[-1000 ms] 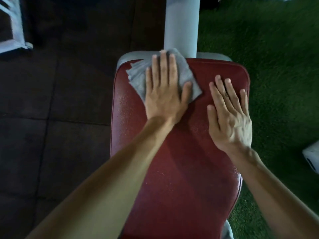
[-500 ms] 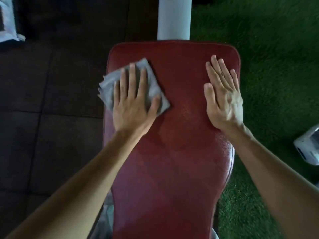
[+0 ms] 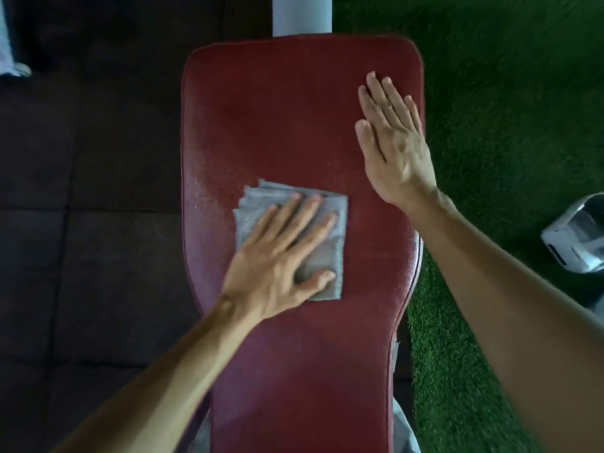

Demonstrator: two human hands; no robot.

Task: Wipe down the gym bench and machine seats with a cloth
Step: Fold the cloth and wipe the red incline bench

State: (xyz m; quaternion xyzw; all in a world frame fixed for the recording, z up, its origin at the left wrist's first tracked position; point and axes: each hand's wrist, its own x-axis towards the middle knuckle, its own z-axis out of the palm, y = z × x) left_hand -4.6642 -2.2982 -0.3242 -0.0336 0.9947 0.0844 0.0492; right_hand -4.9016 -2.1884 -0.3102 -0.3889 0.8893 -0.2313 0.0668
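Note:
A dark red padded gym bench runs from the top of the view down to the bottom. A folded grey cloth lies flat on the middle of the pad. My left hand presses on the cloth with straight, spread fingers. My right hand rests flat on the pad near its far right edge, fingers straight and together, holding nothing.
A white post rises behind the bench's far end. Dark rubber floor tiles lie to the left, green turf to the right. A white and grey machine part sits on the turf at right. A pale frame piece shows at top left.
My left hand has slid the cloth from the bench's far left corner toward me and to the middle of the pad. My right hand has stayed flat near the right edge.

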